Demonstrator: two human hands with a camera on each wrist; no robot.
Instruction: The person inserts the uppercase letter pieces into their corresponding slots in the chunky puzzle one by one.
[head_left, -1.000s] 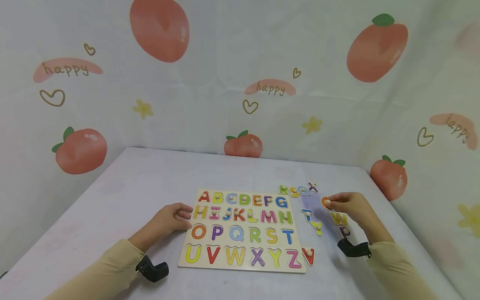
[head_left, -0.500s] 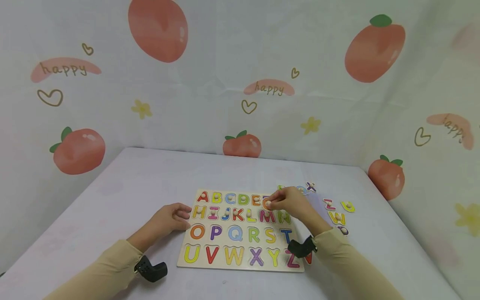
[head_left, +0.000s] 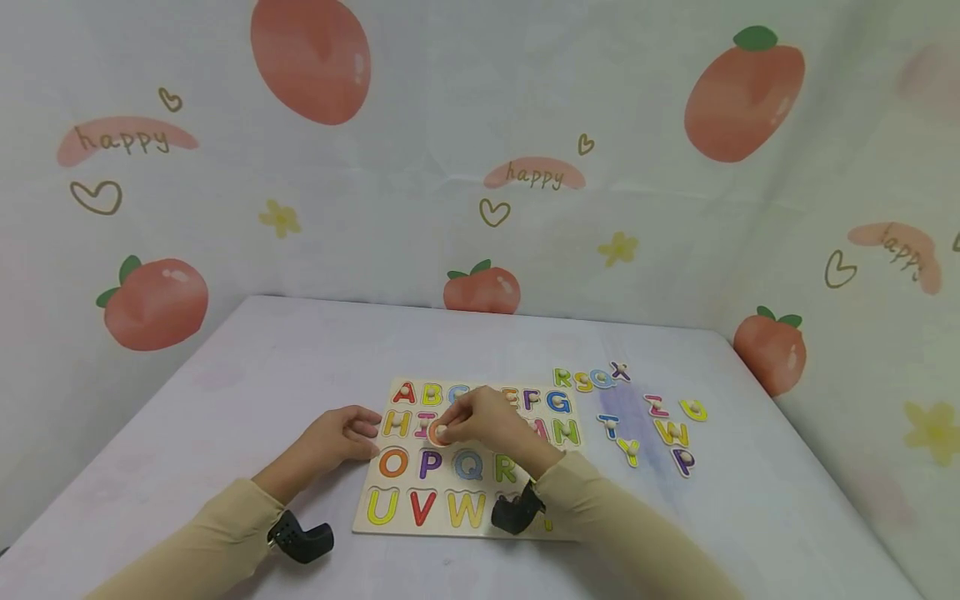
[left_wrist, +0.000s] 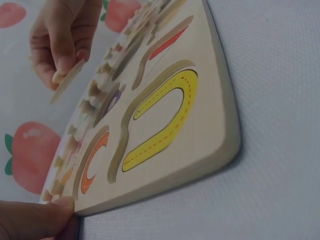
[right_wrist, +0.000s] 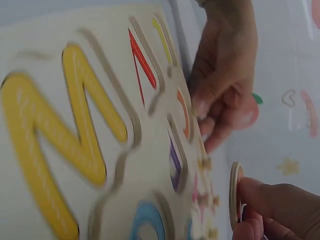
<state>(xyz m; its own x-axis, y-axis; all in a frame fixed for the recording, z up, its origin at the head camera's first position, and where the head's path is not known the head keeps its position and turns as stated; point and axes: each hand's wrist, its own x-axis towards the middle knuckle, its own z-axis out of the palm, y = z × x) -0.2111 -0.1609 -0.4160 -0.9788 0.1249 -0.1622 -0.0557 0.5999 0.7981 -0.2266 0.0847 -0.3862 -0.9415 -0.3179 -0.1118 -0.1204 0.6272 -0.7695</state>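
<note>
In the head view, my right hand [head_left: 483,421] pinches the knob of an orange letter O piece [head_left: 434,435] above the left part of the wooden alphabet puzzle board [head_left: 365,500]. The right wrist view has this round piece [right_wrist: 233,195] edge-on, off the board surface. My left hand [head_left: 333,437] rests at the board's left edge, with thumb and loosely bent fingers touching it. Close to the thumb [left_wrist: 55,212] in the left wrist view are the orange O recess [left_wrist: 94,162] and the yellow U recess [left_wrist: 182,107]. Knobbed letters fill the upper two rows; my right hand covers some.
Right of the board lie loose knobbed letters: R [head_left: 562,377], S [head_left: 583,381], Q [head_left: 602,378], X [head_left: 620,371], T [head_left: 609,426], Y [head_left: 629,452], Z [head_left: 656,406], U [head_left: 693,409], W [head_left: 672,432] and P [head_left: 683,461]. A printed cloth [head_left: 420,208] hangs behind the table.
My right hand has carried the O piece leftward from the loose letters at the right to above the board's left part. My left hand stays at the board's edge.
</note>
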